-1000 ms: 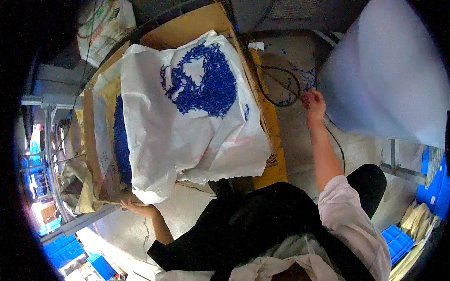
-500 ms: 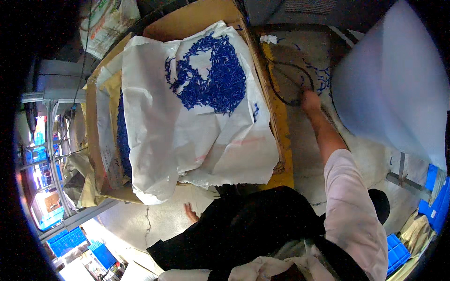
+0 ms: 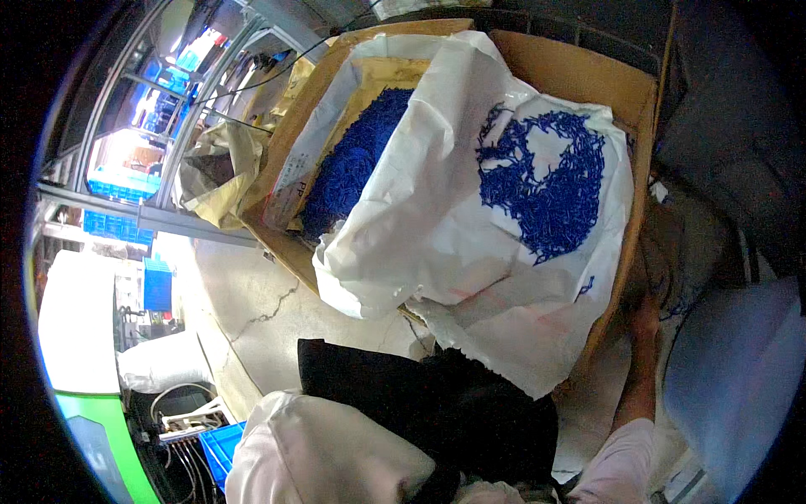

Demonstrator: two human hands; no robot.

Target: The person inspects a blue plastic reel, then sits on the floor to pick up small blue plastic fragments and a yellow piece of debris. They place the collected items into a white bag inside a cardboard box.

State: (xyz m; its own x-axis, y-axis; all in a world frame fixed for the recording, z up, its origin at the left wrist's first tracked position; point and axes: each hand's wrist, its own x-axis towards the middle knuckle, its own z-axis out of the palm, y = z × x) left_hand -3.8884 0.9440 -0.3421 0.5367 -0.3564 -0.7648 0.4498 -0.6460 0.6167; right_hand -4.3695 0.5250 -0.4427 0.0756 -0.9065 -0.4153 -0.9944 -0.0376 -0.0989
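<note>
My right hand [image 3: 645, 317] reaches down in dim light just outside the right wall of a large cardboard box [image 3: 579, 63]. Its fingers are too dark and small to make out, and I cannot tell whether they hold anything. My left hand is out of sight; only its pale sleeve [image 3: 323, 441] shows at the lower edge. A white woven sack [image 3: 470, 227] lies flattened over the box. Many small, thin blue pieces [image 3: 554, 189] are spread on top of it. More blue pieces [image 3: 357, 155] fill the box's open left part.
A translucent pale sheet [image 3: 739, 378] stands to the right of my arm. Metal framing [image 3: 180, 220] and a beige bag [image 3: 222, 172] are left of the box. Blue crates [image 3: 222, 449] and a green-and-white machine [image 3: 88, 336] stand farther left. The concrete floor [image 3: 260, 294] is cracked.
The view has swung left, so the box sits farther right. My right hand, earlier at a black cable loop, is now close to the box wall. My left hand has left the picture.
</note>
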